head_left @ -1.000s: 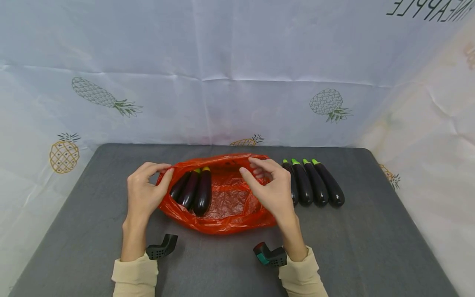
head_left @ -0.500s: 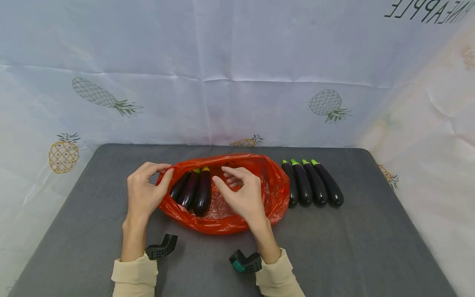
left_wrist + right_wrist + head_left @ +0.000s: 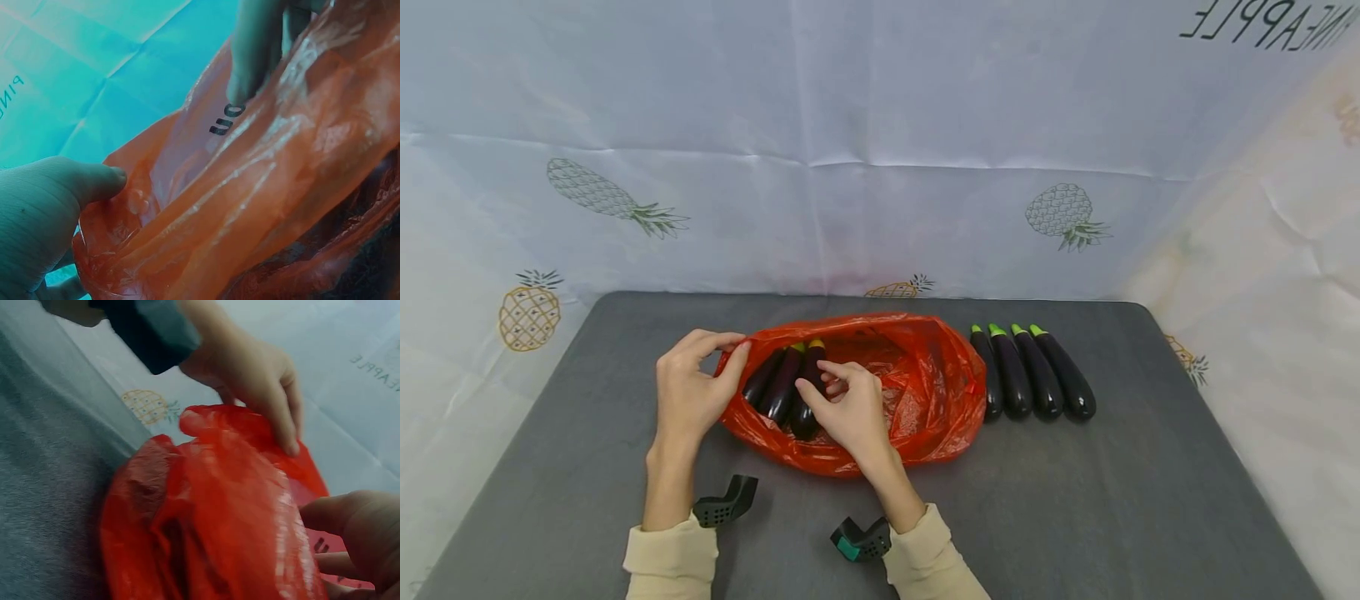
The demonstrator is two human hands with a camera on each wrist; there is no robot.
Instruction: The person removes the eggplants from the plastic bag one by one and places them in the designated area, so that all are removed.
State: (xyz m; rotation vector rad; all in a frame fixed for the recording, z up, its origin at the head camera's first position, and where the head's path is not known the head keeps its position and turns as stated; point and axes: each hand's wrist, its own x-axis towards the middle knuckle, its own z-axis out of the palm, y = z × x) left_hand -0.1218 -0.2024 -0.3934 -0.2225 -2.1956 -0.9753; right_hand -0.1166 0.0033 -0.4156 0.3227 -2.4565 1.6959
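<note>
A red plastic bag lies with its mouth wide on the table. Inside, at its left end, three dark purple eggplants rest side by side. My left hand pinches the bag's left rim between thumb and fingers; in the left wrist view the thumb lies on the red film. Over the bag's mouth is my right hand, thumb and fingers apart, close to the rightmost eggplant in the bag. Whether its fingertips touch that eggplant cannot be told. In the right wrist view the bag's wall hides the eggplants.
Several eggplants lie in a row on the grey table, just right of the bag, green stem ends away from me. A white cloth printed with pineapples hangs behind the table's far edge.
My right hand has moved left, from the bag's right side to above the eggplants inside. The bag's right rim has come into view. My left hand has kept its hold.
</note>
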